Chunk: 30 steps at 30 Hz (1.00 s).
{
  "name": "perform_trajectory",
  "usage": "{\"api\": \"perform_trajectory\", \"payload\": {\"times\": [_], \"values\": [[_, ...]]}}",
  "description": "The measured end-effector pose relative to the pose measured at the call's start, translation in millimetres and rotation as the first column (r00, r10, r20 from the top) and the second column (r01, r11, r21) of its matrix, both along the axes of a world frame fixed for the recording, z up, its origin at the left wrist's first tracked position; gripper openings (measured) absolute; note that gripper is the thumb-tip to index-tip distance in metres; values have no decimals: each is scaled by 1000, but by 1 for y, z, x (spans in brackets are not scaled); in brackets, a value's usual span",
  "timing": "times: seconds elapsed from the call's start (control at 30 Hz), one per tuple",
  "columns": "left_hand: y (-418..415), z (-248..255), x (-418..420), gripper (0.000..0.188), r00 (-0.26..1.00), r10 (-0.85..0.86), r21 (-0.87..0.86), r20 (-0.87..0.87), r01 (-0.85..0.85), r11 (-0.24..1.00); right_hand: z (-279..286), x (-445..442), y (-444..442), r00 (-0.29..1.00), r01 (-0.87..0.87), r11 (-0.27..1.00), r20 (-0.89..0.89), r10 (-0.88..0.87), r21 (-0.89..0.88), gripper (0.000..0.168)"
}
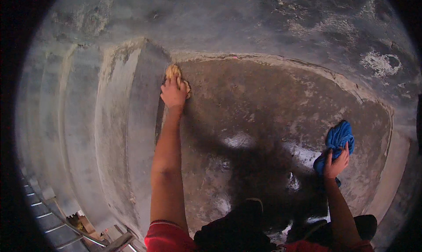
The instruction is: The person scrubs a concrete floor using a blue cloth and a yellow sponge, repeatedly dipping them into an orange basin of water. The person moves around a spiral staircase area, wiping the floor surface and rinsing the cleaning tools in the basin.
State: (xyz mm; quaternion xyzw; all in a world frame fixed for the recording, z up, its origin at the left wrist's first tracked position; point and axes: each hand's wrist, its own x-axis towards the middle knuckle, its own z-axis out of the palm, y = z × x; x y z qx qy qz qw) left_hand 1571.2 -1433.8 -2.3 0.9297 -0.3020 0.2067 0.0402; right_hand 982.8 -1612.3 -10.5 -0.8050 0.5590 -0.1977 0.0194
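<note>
My left hand [173, 94] presses a yellow cloth [172, 70] onto the concrete landing [244, 97], at its far left corner beside the step. On the right, my right hand [337, 163] rests on a bunched blue cloth [339, 133], its fingers spread over the folds. Both cloths lie against the brown, stained floor. Wet, shiny patches [237, 140] show between my arms. My fingertips partly cover each cloth.
Concrete steps [113, 103] run off to the left. A rough, peeling wall [214, 24] borders the landing's far side. At lower left stands a metal railing [80, 231]. A pale raised edge [390, 173] lies along the right. My dark-clad knees [230, 229] are close below.
</note>
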Motion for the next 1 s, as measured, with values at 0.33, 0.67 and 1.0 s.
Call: {"api": "perform_trajectory", "payload": {"times": [0.33,0.67,1.0], "values": [[-78,3,-202,27,866,-398,-215,-301,346,914,0,0,1,1000,1,999,-11,-2,-53,43],[-79,21,-205,23,809,-469,20,-354,508,861,-7,-15,-6,995,39,999,-87,-42,-29,44],[-3,6,-6,52,964,40,19,-264,-36,999,-6,-5,2,999,-25,999,-26,24,-41,43]]}}
